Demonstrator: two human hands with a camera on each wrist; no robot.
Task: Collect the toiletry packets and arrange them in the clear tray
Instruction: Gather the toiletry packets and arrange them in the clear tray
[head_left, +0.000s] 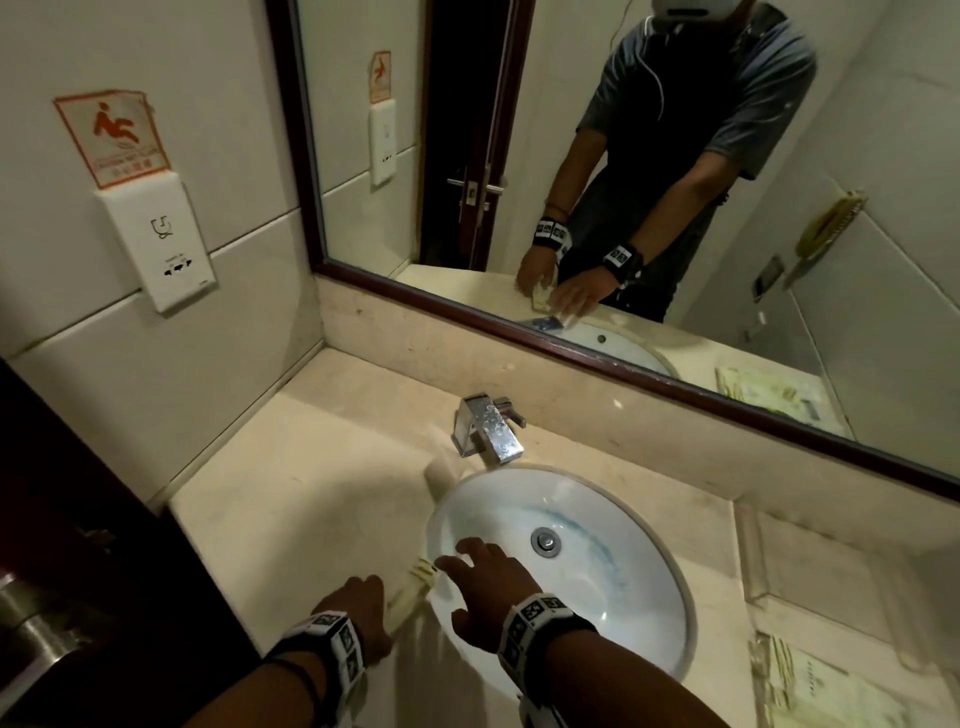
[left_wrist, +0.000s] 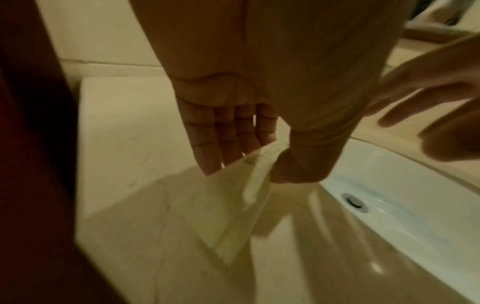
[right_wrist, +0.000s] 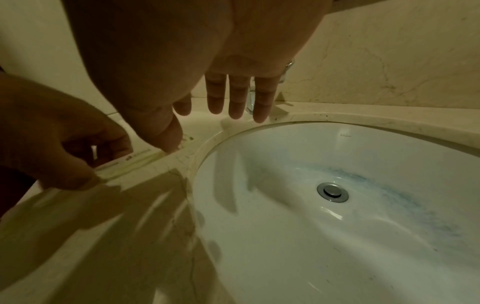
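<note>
My left hand (head_left: 387, 592) pinches a few flat, pale yellow toiletry packets (head_left: 415, 579) between thumb and fingers, just above the beige counter left of the sink. The left wrist view shows the packets (left_wrist: 233, 195) hanging from that hand (left_wrist: 259, 164), serrated end down. My right hand (head_left: 462, 561) hovers over the sink's left rim with spread, straight fingers. In the right wrist view its thumb (right_wrist: 168, 139) reaches the far tip of the packets (right_wrist: 135, 158). The clear tray (head_left: 748, 551) stands on the counter right of the sink.
A white oval sink (head_left: 649, 613) with a chrome faucet (head_left: 491, 428) fills the counter's middle. More pale packets (head_left: 810, 691) lie at the near right by the tray. A mirror and wall rise behind; a dark door stands at the left edge.
</note>
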